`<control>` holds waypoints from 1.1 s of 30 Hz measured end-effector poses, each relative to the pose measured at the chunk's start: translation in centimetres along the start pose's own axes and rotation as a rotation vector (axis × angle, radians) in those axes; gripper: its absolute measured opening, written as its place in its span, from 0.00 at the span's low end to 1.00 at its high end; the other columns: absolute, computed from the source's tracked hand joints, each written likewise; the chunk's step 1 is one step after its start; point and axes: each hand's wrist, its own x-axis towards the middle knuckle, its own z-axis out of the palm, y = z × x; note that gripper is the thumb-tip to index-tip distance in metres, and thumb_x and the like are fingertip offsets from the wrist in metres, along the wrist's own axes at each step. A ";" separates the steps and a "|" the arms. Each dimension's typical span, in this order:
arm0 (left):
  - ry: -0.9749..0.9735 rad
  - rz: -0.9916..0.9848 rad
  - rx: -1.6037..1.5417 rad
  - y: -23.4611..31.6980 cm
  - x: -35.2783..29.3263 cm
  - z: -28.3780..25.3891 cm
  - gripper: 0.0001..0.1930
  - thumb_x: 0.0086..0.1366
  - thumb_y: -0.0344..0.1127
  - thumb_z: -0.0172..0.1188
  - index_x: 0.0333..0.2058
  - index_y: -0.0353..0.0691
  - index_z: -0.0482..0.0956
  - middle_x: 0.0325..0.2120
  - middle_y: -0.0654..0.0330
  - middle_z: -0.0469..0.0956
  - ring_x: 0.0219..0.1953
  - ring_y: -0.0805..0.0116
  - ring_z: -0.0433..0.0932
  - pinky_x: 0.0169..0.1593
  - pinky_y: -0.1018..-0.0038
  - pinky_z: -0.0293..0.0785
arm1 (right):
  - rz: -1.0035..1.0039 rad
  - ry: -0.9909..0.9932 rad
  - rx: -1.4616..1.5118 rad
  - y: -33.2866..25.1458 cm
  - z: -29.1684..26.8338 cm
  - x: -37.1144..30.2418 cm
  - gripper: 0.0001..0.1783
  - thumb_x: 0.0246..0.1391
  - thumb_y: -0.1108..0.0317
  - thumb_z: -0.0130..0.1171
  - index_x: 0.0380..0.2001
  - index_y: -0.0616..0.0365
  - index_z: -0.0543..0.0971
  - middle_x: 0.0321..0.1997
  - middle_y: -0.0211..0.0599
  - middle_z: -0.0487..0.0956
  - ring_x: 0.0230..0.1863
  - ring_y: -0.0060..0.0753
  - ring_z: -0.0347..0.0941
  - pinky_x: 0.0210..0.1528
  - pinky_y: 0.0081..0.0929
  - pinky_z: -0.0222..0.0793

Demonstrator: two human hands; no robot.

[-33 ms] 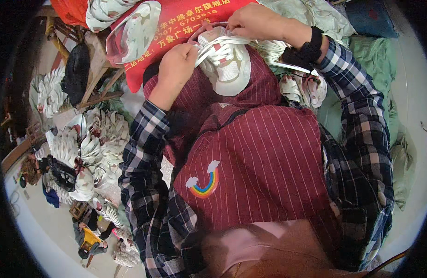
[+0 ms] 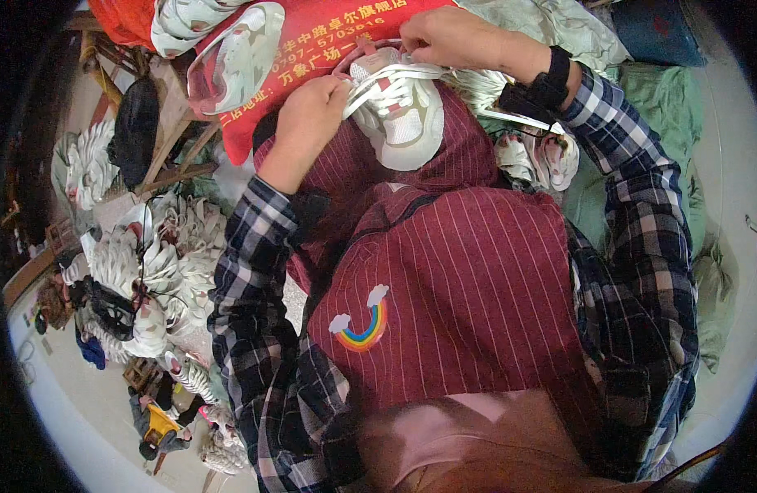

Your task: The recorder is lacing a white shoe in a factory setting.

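A white and pale grey shoe upper (image 2: 407,135) lies across my lap on the dark red striped apron (image 2: 461,279), its rounded toe end toward me. White shoelaces (image 2: 403,74) cross over its tongue, with a few pink-red patches between them. My left hand (image 2: 310,119) is closed at the left side of the lacing, and a white lace runs from its fingertips. At the far right of the opening, my right hand (image 2: 448,39) pinches with bent fingers by the end of the lacing. Its fingertips are partly hidden, so I cannot make out exactly what they grip.
Another white upper (image 2: 243,62) lies on a red printed cloth (image 2: 313,49) beyond my left hand. Bundles of white uppers (image 2: 169,259) pile up at left, near a wooden frame (image 2: 177,144). More uppers (image 2: 539,156) and green sacking (image 2: 658,123) are at right. A person (image 2: 161,427) sits far left.
Both hands have shifted very slightly to the left. The shoe upper and laces look the same.
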 end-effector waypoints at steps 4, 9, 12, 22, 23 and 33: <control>0.017 0.026 -0.040 -0.6 2.2 -1.8 0.11 0.59 0.39 0.65 0.33 0.38 0.80 0.24 0.61 0.75 0.27 0.70 0.74 0.32 0.73 0.69 | -0.109 0.089 0.211 1.9 0.5 0.6 0.12 0.45 0.63 0.62 0.34 0.56 0.78 0.33 0.41 0.75 0.39 0.42 0.74 0.42 0.36 0.68; -0.288 0.232 -0.166 -1.3 3.9 -2.9 0.10 0.60 0.38 0.63 0.32 0.36 0.80 0.25 0.65 0.73 0.28 0.76 0.71 0.30 0.76 0.66 | -0.172 -0.061 0.226 2.5 0.1 2.0 0.13 0.45 0.63 0.63 0.34 0.57 0.79 0.33 0.38 0.77 0.37 0.38 0.75 0.41 0.34 0.69; -0.444 0.138 -0.221 -1.5 4.9 -2.8 0.12 0.59 0.40 0.62 0.33 0.36 0.81 0.22 0.62 0.76 0.26 0.75 0.73 0.31 0.74 0.68 | -0.136 -0.226 0.346 1.7 -2.9 2.5 0.20 0.59 0.59 0.53 0.47 0.65 0.76 0.33 0.40 0.80 0.31 0.33 0.74 0.33 0.31 0.70; -0.063 0.068 -0.065 0.0 4.5 -0.1 0.13 0.59 0.39 0.60 0.33 0.33 0.81 0.27 0.61 0.79 0.30 0.72 0.77 0.36 0.75 0.71 | 0.070 -0.370 0.085 0.5 -0.7 6.3 0.24 0.52 0.50 0.56 0.29 0.64 0.83 0.29 0.49 0.81 0.30 0.45 0.77 0.33 0.38 0.70; -0.061 0.069 -0.066 1.1 4.6 -0.4 0.13 0.59 0.39 0.60 0.33 0.33 0.81 0.27 0.61 0.79 0.30 0.72 0.77 0.36 0.75 0.71 | 0.204 -0.262 0.294 -0.4 -1.9 5.6 0.23 0.50 0.51 0.56 0.29 0.64 0.83 0.28 0.50 0.81 0.30 0.46 0.77 0.33 0.39 0.71; -0.161 0.021 0.262 2.9 6.1 -4.2 0.15 0.60 0.44 0.57 0.31 0.37 0.83 0.27 0.49 0.81 0.30 0.55 0.80 0.36 0.64 0.74 | 0.112 0.305 0.445 4.1 3.2 6.7 0.13 0.45 0.62 0.63 0.34 0.56 0.81 0.32 0.37 0.81 0.35 0.37 0.77 0.40 0.33 0.71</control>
